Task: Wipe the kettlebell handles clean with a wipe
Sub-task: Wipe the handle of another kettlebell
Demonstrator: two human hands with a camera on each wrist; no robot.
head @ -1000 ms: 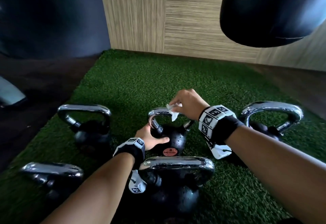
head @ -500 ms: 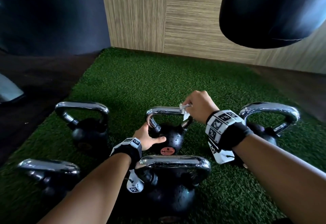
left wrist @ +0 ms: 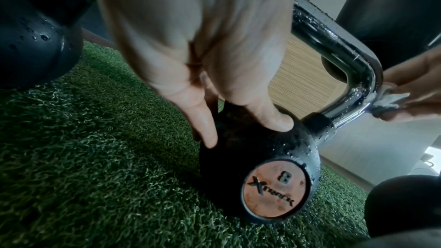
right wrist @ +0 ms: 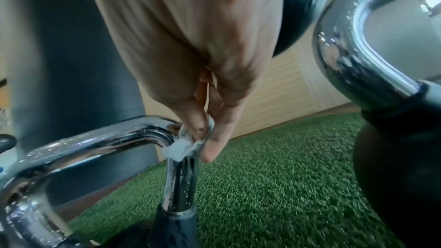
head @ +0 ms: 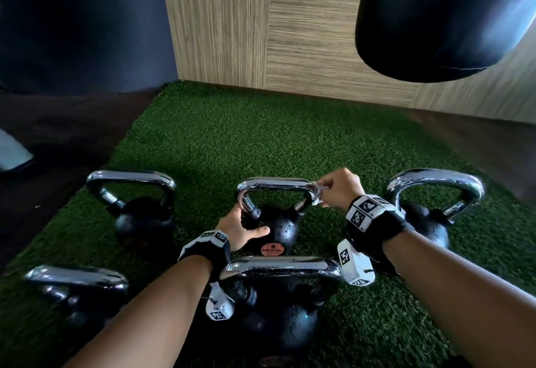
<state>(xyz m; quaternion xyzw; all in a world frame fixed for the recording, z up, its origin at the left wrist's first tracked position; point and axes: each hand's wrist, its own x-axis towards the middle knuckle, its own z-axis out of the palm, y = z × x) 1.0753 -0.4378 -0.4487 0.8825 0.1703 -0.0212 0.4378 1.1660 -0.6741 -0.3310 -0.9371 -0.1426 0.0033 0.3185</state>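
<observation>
A small black kettlebell (head: pixel 278 230) with a chrome handle (head: pixel 275 183) stands in the middle of the green turf. It bears an orange "8" disc (left wrist: pixel 274 190). My left hand (head: pixel 242 230) steadies its body, thumb and fingers spread over the black ball (left wrist: pixel 241 144). My right hand (head: pixel 338 189) pinches a small white wipe (head: pixel 317 195) against the handle's right corner, where the bar bends down (right wrist: pixel 183 146). Water drops cover the chrome and the ball.
Other kettlebells stand around: far left (head: pixel 139 217), near left (head: pixel 75 289), right (head: pixel 432 211) and a big one right in front of me (head: pixel 278 304). A black punching bag (head: pixel 441 19) hangs overhead at the right. A wood-panelled wall (head: pixel 261 25) backs the turf (head: pixel 261 135).
My right hand has slid the wipe rightward along the top bar, from its left-middle to the right corner. The left hand has stayed on the kettlebell's body.
</observation>
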